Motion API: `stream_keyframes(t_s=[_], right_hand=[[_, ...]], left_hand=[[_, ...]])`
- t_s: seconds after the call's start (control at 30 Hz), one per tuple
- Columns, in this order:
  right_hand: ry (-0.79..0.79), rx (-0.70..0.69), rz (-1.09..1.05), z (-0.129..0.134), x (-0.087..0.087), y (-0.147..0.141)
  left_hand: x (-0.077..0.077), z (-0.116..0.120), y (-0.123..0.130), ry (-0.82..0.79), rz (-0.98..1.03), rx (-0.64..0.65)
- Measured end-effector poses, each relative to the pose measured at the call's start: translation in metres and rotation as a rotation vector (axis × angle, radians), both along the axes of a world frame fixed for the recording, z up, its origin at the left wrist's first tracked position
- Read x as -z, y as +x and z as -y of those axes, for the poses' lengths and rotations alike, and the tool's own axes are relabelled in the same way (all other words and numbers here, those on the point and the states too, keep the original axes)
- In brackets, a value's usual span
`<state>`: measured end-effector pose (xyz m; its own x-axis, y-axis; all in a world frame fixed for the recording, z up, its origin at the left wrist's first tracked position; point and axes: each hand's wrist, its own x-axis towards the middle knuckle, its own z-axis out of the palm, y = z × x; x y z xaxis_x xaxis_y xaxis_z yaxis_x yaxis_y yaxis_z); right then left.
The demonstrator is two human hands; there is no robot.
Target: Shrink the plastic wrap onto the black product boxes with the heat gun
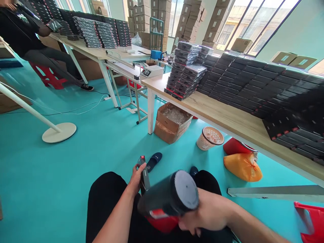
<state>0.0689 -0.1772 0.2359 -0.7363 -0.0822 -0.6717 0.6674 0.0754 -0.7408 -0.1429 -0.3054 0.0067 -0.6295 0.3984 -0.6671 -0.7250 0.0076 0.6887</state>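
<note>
My left hand (136, 175) is closed round a slim black box (145, 175) with a red mark at its top end, held above my lap. In front of my right thigh, my right hand (193, 219) grips a dark cylindrical tool (164, 195) with a round grey end facing up and a red part below. The tool is blurred, and its near end overlaps the lower part of the box. Whether the two touch cannot be made out.
Stacked black boxes (235, 84) stand on the wooden table (217, 109) at right. Below are a carton (169, 125), a waste bin (209, 138) and an orange bag (241, 166). A slipper (154, 161) lies ahead. A person (22, 37) sits at far left.
</note>
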Motion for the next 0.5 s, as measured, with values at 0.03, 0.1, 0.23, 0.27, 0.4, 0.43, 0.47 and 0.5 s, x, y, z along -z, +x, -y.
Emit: stream_keyframes(t_s=[0.03,0.1,0.23,0.27,0.4,0.43,0.47,0.5], right_hand=[[-0.032,-0.046,0.054,-0.005,0.0,0.01],[-0.039,-0.017,0.099,-0.017,0.005,0.03],[-0.016,0.378,0.035,-0.037,0.033,0.038],[-0.049,0.505,-0.02,-0.038,0.04,0.03],[-0.186,0.803,-0.186,-0.033,0.053,-0.014],[-0.223,0.78,-0.184,-0.031,0.051,-0.021],[-0.265,0.72,-0.168,-0.03,0.048,-0.023],[-0.306,0.619,-0.141,-0.029,0.044,-0.021]], left_hand=[[-0.001,0.001,-0.001,-0.011,-0.016,-0.01],[-0.004,0.004,-0.003,-0.017,-0.045,-0.045],[-0.015,0.007,-0.002,0.126,0.102,0.012],[-0.018,0.007,0.0,0.193,0.166,0.062],[-0.025,0.006,0.004,0.393,0.37,0.255],[-0.026,0.006,0.004,0.404,0.395,0.273],[-0.027,0.007,0.004,0.404,0.411,0.274],[-0.028,0.008,0.002,0.405,0.416,0.259]])
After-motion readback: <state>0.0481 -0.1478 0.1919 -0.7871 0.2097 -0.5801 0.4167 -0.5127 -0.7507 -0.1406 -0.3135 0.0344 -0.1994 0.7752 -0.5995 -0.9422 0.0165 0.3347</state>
